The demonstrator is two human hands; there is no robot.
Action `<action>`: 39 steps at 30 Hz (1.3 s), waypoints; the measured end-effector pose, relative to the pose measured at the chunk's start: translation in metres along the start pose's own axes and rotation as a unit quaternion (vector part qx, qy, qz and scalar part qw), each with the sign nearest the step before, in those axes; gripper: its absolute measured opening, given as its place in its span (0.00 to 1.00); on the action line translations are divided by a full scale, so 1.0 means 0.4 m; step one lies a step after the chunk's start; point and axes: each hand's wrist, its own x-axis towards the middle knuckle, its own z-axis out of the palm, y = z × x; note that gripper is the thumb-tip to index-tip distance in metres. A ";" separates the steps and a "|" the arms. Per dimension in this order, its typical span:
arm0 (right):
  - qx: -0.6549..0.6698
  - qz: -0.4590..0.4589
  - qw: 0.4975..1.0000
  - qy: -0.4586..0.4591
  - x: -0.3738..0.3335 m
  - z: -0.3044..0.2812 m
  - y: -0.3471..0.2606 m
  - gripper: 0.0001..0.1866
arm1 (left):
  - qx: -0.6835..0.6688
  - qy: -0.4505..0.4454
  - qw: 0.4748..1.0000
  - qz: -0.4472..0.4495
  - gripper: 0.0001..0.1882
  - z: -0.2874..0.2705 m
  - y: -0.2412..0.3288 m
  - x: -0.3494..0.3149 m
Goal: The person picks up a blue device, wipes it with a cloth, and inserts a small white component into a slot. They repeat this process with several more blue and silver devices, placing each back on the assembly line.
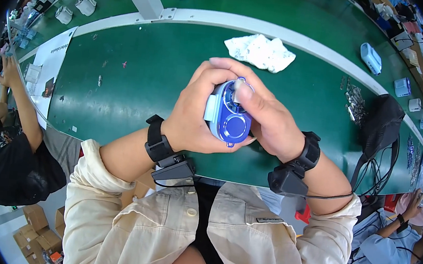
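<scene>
Above the green work table, both my hands hold a blue oval-ended device (234,127) with its end face turned up. Its end is dark blue with a round ring, and a light blue raised part runs along its left side. My left hand (187,104) is wrapped around the left side and underneath. On the right and far sides, my right hand (276,122) closes around it, its thumb pressed onto the far part of the end face. What lies under that thumb is mostly hidden. Black straps with small black boxes circle both wrists.
A crumpled white cloth (260,52) lies beyond my hands. Small metal parts (356,103) are heaped at right, near a black bag (382,124) and cables. A white rail (223,19) crosses behind; more blue devices (371,58) stand past it. Co-workers sit at both sides.
</scene>
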 end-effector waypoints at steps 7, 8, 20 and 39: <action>-0.186 -0.060 0.972 0.133 0.106 -0.114 -0.083 0.20 | 0.067 0.085 0.994 -0.015 0.52 -0.004 -0.022 0.002; -0.209 -0.083 0.955 0.195 0.146 -0.166 -0.115 0.19 | 0.072 0.100 0.992 -0.007 0.52 -0.009 -0.021 0.002; -0.638 -0.100 0.625 0.439 0.334 -0.595 -0.295 0.22 | 0.044 0.093 0.995 -0.001 0.48 0.001 -0.017 -0.002; -0.299 0.038 0.919 -0.255 0.400 -0.140 -0.187 0.57 | 0.118 0.246 0.957 -0.100 0.53 -0.038 0.018 0.007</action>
